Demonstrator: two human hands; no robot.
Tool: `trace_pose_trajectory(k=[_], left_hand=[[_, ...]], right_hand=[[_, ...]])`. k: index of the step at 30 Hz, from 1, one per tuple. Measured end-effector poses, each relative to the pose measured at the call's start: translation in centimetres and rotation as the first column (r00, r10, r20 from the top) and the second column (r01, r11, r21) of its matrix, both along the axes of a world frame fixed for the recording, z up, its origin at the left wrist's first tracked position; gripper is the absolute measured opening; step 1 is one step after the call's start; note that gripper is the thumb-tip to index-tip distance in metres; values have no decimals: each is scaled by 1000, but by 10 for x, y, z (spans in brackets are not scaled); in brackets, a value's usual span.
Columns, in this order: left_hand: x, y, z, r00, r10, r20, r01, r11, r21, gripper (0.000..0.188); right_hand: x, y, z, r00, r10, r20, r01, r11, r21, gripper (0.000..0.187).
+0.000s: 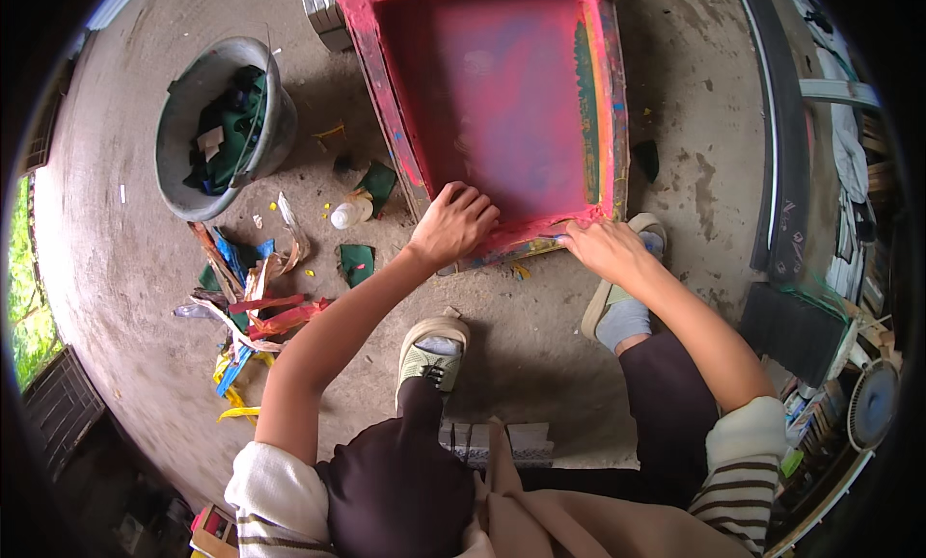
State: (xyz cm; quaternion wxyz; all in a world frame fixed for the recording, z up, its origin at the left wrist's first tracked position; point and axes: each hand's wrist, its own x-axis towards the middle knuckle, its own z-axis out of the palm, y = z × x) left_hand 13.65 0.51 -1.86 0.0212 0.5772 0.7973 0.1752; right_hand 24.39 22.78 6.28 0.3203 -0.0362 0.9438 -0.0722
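Screen [482, 114] in the painted frame [612, 105], set near the feet [426, 365], could be torn if its near edge [521, 238] is pulled too hard; left hand [451, 222] and right hand [608, 247] are curled there (what is gripped cannot be told)

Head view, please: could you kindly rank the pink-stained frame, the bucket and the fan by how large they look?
1. Pink-stained frame
2. Bucket
3. Fan, near the picture's curved rim
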Motion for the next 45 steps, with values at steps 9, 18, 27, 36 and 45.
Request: trace_pose_trajectory(k=[9,18,27,36,45], left_hand=[[-7,-3,-2,999,1,-50,2,997,72,8],[-5,-3,-6,999,15,-52,-9,994,110,7],[-5,-1,-1,999,7,-45,1,986,167,8],[-7,-10,-2,999,47,-27,-40,975,219,8],[-5,-6,-2,999,45,-4,-43,967,252,9]], right_hand=[[-21,-4,-7,992,123,16,-123,992,33,36],[-8,-25,-13,998,-27,58,21,996,92,34],[2,-15,-35,912,-375,168,390,918,-67,50],[4,-18,-28,995,1,-97,2,999,32,40],[-8,-34,-29,995,45,87,-63,974,218,34]])
